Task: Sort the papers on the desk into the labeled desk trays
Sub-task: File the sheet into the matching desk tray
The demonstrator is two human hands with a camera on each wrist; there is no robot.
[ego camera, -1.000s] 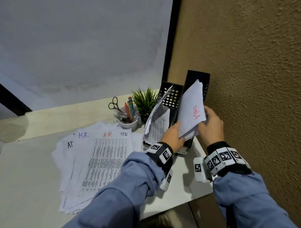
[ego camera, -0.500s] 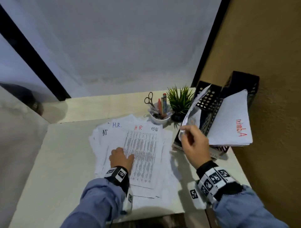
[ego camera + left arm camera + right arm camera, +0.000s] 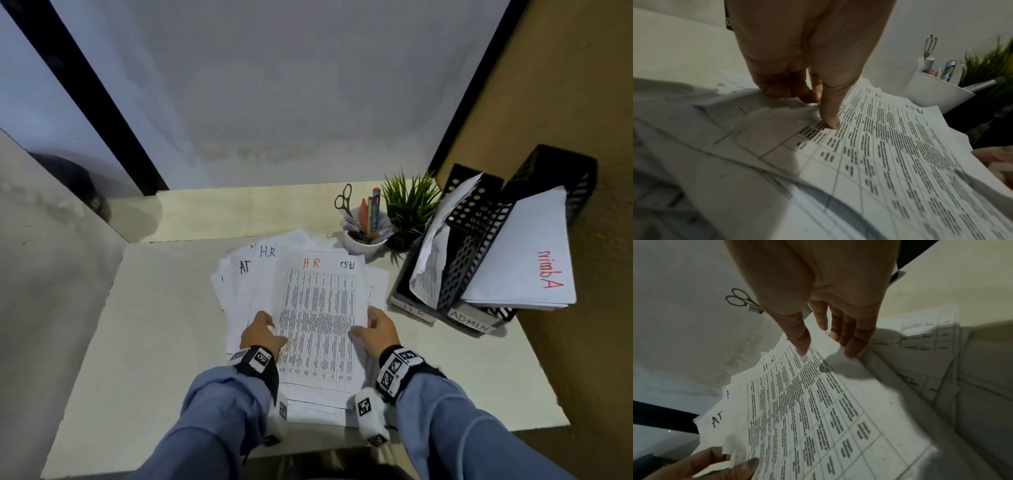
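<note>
A loose pile of printed papers lies mid-desk, with an "AT" sheet and a blue "H.R" sheet showing. On top lies a table sheet marked red "H R". My left hand pinches its left edge, thumb on top and fingers curled below. My right hand is at the right edge, fingers straight and touching it. At the right stand black perforated trays. The tray labelled H R holds curled sheets, and the ADMIN tray holds an "Admin" sheet.
A white cup with scissors and pens and a small green plant stand behind the pile, beside the trays. A brown wall runs close along the right. Bare desk shows left of the pile.
Both hands left the Admin sheet in its tray. The left came down onto the pile first, then the right swung from the trays to the top H R sheet's right edge.
</note>
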